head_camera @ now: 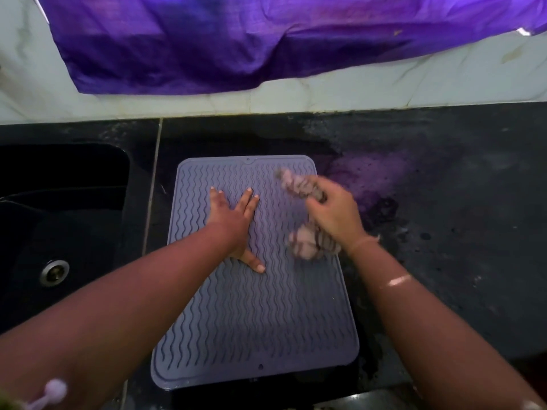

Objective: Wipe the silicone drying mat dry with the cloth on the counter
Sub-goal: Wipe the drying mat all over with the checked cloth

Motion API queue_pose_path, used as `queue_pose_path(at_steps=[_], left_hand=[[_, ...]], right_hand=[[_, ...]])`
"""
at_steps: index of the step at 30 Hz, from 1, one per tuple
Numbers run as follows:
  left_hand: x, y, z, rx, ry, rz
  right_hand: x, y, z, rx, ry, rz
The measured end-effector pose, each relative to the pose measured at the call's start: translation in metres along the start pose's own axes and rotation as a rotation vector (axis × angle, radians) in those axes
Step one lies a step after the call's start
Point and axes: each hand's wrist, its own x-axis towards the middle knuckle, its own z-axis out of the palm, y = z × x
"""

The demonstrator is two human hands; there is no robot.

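Grey silicone drying mat [254,306] lies flat on the black counter [461,261], centre of the frame, long side running from lower centre up to mid frame; wavy ridges all over it, small notch at the upper edge. Our left hand [233,220] is pressed palm-down on the upper left part of the mat, fingers [250,202] spread wide and flat, thumb pointing toward the lower centre. Our right hand [334,214] is over the mat's upper right edge, fingers curled tight around the cloth [307,244], a bunched pale rag with dark stripes. One end of the cloth sticks out above the hand toward the mat's upper right corner, the other end hangs below the wrist on the mat surface. Hand and cloth are motion-blurred, so we cannot tell exactly how much cloth touches the mat. Thin band on the right wrist.

Black sink [59,220] fills the left of the frame, just beside the mat, with a metal drain [54,272] at lower left. Purple fabric [266,39] drapes across the top of the frame over the pale marble wall [384,87]; purple reflection on the counter right of the mat.
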Motion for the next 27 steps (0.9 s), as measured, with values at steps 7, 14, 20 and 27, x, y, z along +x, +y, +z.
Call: queue_pose_path(at_steps=[7,14,20,27], left_hand=[[0.001,0.0,0.0,-0.005,-0.01,-0.002],[0.003,0.001,0.001,0.002,-0.012,-0.013],[0.002,0.0,0.002,-0.006,0.005,0.002],[-0.001,-0.001,0.002,-0.046,0.005,-0.007]], right_hand=[[0.099,-0.003,0.031,-0.372,-0.225,0.252],[0.043,0.004,0.04,-0.677,-0.064,0.184],[-0.054,0.019,0.015,-0.648,-0.094,-0.129],[-0.121,0.026,0.001,-0.537,-0.183,-0.149]])
